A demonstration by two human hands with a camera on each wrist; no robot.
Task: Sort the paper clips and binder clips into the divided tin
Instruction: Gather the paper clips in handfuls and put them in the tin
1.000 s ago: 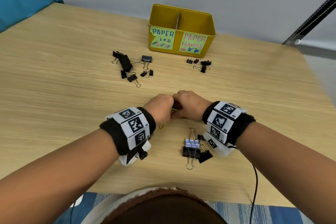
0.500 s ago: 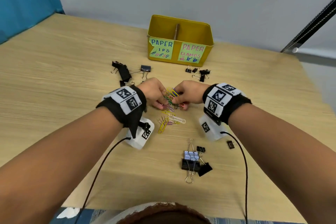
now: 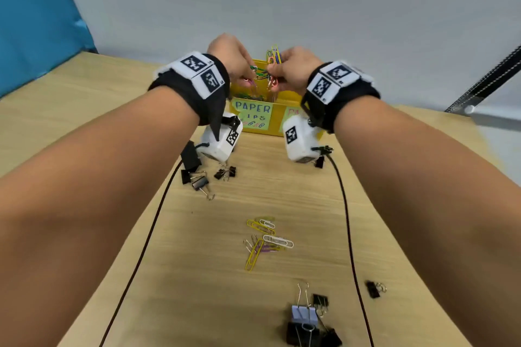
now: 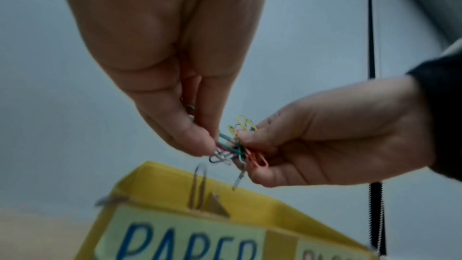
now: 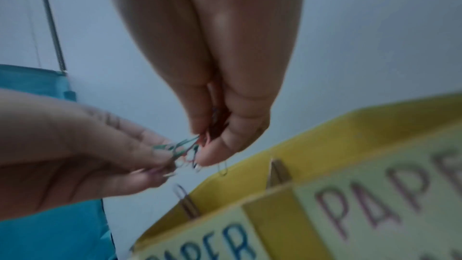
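Both hands hold one tangled bunch of coloured paper clips (image 3: 266,73) above the left compartment of the yellow tin (image 3: 277,121), the one labelled "PAPER CLIPS". My left hand (image 3: 248,79) pinches the bunch from the left, and my right hand (image 3: 275,79) pinches it from the right. In the left wrist view, thumb and fingers squeeze the clips (image 4: 237,149), and a silver clip (image 4: 200,187) shows below them at the tin's rim (image 4: 250,201). The right wrist view shows the same pinch (image 5: 190,149) left of the cardboard divider (image 5: 277,171). Several paper clips (image 3: 265,239) still lie on the table.
Black binder clips lie in groups on the wooden table: near the tin at left (image 3: 203,177), close to me (image 3: 307,324), and one at the right (image 3: 373,289). Two black wrist-camera cables trail across the table. A grey wall stands behind the tin.
Both hands gathered a bunch of paper clips from the table, lifted it and carried it away from me to above the tin. Several clips stayed behind on the table.
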